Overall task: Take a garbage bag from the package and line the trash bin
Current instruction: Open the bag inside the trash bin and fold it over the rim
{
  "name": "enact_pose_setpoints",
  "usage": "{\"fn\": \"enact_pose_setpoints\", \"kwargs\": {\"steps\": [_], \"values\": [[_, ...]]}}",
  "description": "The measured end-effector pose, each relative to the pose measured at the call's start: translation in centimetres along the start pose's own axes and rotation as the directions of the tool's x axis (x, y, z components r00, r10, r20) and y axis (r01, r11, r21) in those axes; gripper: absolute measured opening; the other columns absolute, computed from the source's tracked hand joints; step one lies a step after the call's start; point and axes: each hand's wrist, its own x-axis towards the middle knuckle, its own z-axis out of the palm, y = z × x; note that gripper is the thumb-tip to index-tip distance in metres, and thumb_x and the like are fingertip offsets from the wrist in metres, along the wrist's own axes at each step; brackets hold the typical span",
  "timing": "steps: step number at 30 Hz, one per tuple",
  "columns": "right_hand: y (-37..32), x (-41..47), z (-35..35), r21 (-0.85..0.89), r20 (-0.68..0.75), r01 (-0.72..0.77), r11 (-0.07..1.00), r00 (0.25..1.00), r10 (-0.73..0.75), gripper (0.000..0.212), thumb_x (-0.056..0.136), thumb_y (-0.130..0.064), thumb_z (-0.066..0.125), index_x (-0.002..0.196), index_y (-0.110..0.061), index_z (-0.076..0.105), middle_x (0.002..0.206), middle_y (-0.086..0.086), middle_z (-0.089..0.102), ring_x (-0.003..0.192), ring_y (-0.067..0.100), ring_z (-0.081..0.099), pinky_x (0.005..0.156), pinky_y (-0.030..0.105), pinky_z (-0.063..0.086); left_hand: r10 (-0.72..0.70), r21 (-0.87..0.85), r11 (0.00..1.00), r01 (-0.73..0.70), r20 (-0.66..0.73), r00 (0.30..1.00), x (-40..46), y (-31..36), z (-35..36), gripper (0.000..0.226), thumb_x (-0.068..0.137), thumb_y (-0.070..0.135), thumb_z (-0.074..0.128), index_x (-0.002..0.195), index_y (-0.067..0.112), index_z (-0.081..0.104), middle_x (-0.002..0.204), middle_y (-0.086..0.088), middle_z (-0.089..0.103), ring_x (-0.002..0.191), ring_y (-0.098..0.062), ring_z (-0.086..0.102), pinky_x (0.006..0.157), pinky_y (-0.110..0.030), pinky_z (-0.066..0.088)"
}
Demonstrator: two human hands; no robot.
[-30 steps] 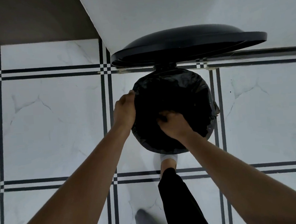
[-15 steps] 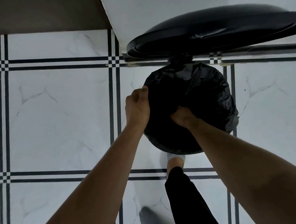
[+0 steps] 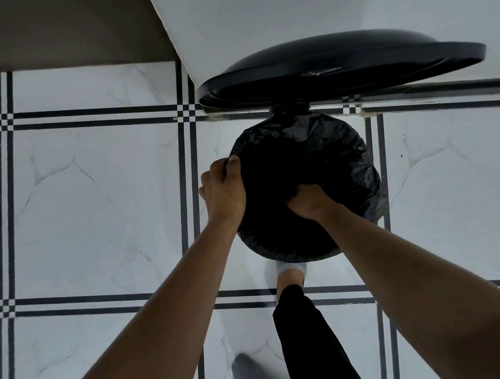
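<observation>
- The left hand (image 3: 224,191) pinches the garbage bag (image 3: 346,154) at the trash bin's left rim.
- The right hand (image 3: 309,201) pushes down inside; its grip cannot be told.
- A hard push may pull the bag off the rim.

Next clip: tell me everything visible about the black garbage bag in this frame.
The garbage bag is thin, glossy, crinkled black plastic, already spread over the round trash bin's mouth, its edge folded outward over the rim and puckered along the right side. It sits on the tiled floor below the raised black lid. The left hand grips its edge at the left rim; the right hand reaches into the opening, fingers curled in the plastic. The interior is too dark to make out.
</observation>
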Motion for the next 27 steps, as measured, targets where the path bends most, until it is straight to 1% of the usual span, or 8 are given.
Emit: {"fn": "enact_pose_setpoints", "kwargs": {"steps": [4, 7, 9, 14, 17, 20, 23, 27], "values": [[0.8, -3.9, -0.6, 0.149, -0.357, 0.184, 0.972, 0.926, -0.120, 0.028, 0.092, -0.016, 0.059, 0.113, -0.009, 0.076, 0.117, 0.013, 0.074, 0.113, 0.031, 0.067, 0.096, 0.027, 0.049, 0.021, 0.003, 1.000, -0.021, -0.108, 0.994, -1.7, -0.6, -1.1, 0.055, 0.092, 0.053, 0.042, 0.124, 0.013, 0.061, 0.137, -0.017, 0.052, 0.135, -0.036, 0.041, 0.108, -0.054, 0.042], [2.6, -9.7, -1.6, 0.192, -0.764, 0.317, 0.929, 0.643, -0.061, 0.021, 0.086, -0.008, 0.063, 0.100, -0.013, 0.077, 0.101, 0.001, 0.074, 0.098, 0.019, 0.066, 0.086, 0.016, 0.045, -0.031, -0.058, 0.998, 0.021, -0.172, 0.985, -3.1, -1.9, -1.5, 0.042, 0.098, 0.046, 0.050, 0.130, 0.019, 0.056, 0.145, -0.010, 0.041, 0.141, -0.030, 0.034, 0.110, -0.045, 0.038], [4.3, -12.1, -2.1, 0.300, -0.831, 0.278, 0.912, 0.545, 0.107, 0.022, 0.087, -0.008, 0.063, 0.107, -0.014, 0.072, 0.109, 0.000, 0.065, 0.102, 0.018, 0.060, 0.090, 0.019, 0.042, -0.117, -0.054, 0.992, 0.110, -0.157, 0.981, -3.9, -2.7, -1.7, 0.040, 0.100, 0.044, 0.052, 0.132, 0.021, 0.050, 0.146, -0.008, 0.037, 0.139, -0.030, 0.037, 0.104, -0.041, 0.039], [6.4, -12.7, -2.4, 0.707, -0.564, 0.121, 0.697, 0.691, 0.452, 0.022, 0.096, -0.028, 0.060, 0.116, -0.020, 0.063, 0.114, -0.010, 0.055, 0.096, 0.007, 0.060, 0.084, 0.017, 0.042, -0.268, -0.213, 0.938, 0.272, 0.044, 0.962, -4.7, -4.0, -2.1, 0.023, 0.104, 0.043, 0.044, 0.093, 0.024, 0.053, 0.101, -0.004, 0.057, 0.096, -0.024, 0.056, 0.076, -0.034, 0.045], [6.6, -12.0, -2.3, 0.841, -0.433, 0.135, 0.523, 0.748, 0.503, 0.013, 0.098, -0.031, 0.059, 0.109, -0.025, 0.063, 0.098, -0.020, 0.061, 0.092, -0.004, 0.059, 0.075, 0.011, 0.041, -0.337, -0.316, 0.872, 0.375, 0.168, 0.926, -5.0, -4.0, -2.2, 0.025, 0.107, 0.040, 0.044, 0.107, 0.026, 0.065, 0.113, -0.002, 0.071, 0.107, -0.023, 0.067, 0.085, -0.036, 0.058], [7.9, -10.5, -1.8, 0.943, -0.273, 0.087, 0.322, 0.755, 0.596, 0.025, 0.089, -0.033, 0.062, 0.106, -0.014, 0.067, 0.096, -0.009, 0.066, 0.090, 0.011, 0.063, 0.084, 0.024, 0.050, -0.388, -0.392, 0.812, 0.433, 0.193, 0.901, -5.1, -4.1, -2.4, 0.029, 0.107, 0.038, 0.049, 0.124, 0.023, 0.066, 0.123, -0.003, 0.071, 0.116, -0.024, 0.066, 0.095, -0.039, 0.056], [9.1, -9.8, -2.0, 0.993, -0.091, 0.039, 0.107, 0.840, 0.534, 0.020, 0.086, -0.017, 0.057, 0.092, 0.001, 0.065, 0.084, 0.006, 0.060, 0.081, 0.024, 0.058, 0.072, 0.027, 0.051, -0.442, -0.399, 0.779, 0.484, 0.197, 0.875, -4.9, -4.4, -2.6, 0.037, 0.101, 0.042, 0.059, 0.133, 0.025, 0.063, 0.130, 0.001, 0.065, 0.121, -0.023, 0.060, 0.100, -0.040, 0.051], [9.6, -10.4, -2.6, 0.995, 0.075, -0.037, -0.097, 0.899, 0.431, 0.013, 0.091, -0.019, 0.059, 0.098, -0.017, 0.070, 0.095, -0.001, 0.069, 0.089, 0.014, 0.063, 0.095, 0.034, 0.050, -0.475, -0.513, 0.649, 0.562, 0.304, 0.826, -4.5, -5.0, -2.9, 0.025, 0.095, 0.024, 0.072, 0.120, 0.024, 0.070, 0.120, -0.007, 0.071, 0.112, -0.027, 0.068, 0.100, -0.046, 0.056]]}}
